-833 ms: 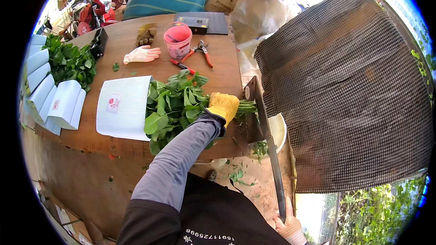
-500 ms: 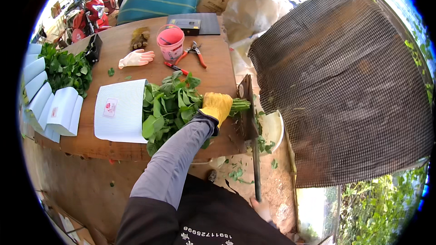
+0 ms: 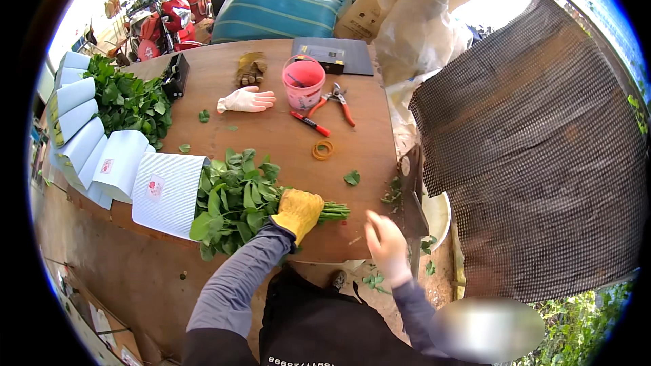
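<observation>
Right hand (image 3: pixel 386 244) now off the cutter lever, fingers loosely open; gloved left hand (image 3: pixel 297 211) grips the leafy bunch (image 3: pixel 234 200), stems pointing rightward along the surface (image 3: pixel 285 142).

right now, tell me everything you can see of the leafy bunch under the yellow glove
The leafy bunch is a thick bundle of green stems with broad leaves, lying flat near the front edge of the brown wooden table. Its leaves fan left over a white paper sleeve; its cut stem ends point right, bare and even. The left hand, in a yellow glove, grips it just behind the stems. The bare right hand hovers nearby, not touching it.
</observation>
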{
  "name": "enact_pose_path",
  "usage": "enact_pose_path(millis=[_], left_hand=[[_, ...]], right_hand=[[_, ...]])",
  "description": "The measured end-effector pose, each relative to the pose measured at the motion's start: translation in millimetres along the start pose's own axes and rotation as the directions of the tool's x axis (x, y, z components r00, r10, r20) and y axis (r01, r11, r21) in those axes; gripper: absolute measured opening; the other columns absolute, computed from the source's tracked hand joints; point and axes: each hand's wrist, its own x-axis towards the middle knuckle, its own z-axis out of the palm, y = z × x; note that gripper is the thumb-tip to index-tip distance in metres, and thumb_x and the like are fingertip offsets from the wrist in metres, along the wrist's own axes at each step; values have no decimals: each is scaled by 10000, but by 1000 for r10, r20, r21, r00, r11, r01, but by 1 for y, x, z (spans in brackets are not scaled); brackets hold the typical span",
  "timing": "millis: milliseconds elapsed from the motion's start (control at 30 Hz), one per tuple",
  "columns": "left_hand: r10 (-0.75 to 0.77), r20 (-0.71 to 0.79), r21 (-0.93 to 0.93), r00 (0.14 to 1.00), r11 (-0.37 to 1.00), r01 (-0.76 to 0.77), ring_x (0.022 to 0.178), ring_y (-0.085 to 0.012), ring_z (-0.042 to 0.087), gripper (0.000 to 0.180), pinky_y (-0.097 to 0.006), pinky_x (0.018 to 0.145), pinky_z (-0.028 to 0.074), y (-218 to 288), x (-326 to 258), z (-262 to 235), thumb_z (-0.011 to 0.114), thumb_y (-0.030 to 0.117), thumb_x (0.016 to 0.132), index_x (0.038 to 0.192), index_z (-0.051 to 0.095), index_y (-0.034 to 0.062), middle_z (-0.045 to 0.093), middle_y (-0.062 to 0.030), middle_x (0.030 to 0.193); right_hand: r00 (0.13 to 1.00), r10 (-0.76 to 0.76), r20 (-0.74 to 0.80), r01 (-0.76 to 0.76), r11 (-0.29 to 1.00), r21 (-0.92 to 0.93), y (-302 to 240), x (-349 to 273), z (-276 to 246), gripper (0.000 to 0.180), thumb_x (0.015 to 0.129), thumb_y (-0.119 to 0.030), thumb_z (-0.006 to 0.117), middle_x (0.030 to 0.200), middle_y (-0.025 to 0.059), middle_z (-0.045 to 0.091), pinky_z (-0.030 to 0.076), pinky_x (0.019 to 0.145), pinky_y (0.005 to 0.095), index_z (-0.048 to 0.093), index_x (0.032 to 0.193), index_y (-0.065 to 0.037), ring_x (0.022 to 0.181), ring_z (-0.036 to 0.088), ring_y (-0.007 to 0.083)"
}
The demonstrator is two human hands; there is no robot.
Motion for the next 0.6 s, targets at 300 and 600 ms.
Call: enact_pose_path(millis=[300,600], left_hand=[[-135,16,-156,991,978,136,677,-241,737,135,-415,628,508,7,9,25,651,240,844,762,749,195,744,-51,718],[-180,82,-240,980,951,195,701,-233,738,152,-414,647,491,10,13,30,650,246,857,765,764,207,748,-45,722]], right_hand=[[875,161,456,184,762,-621,31,215,169,249,955,-401,673,1061,68,715,563,873,419,784,1063,-206,1018,704,279],[936,166,310,51,808,-587,46,206,184,184,936,-310,680,1025,98,735,574,841,429,756,973,-147,967,720,297]])
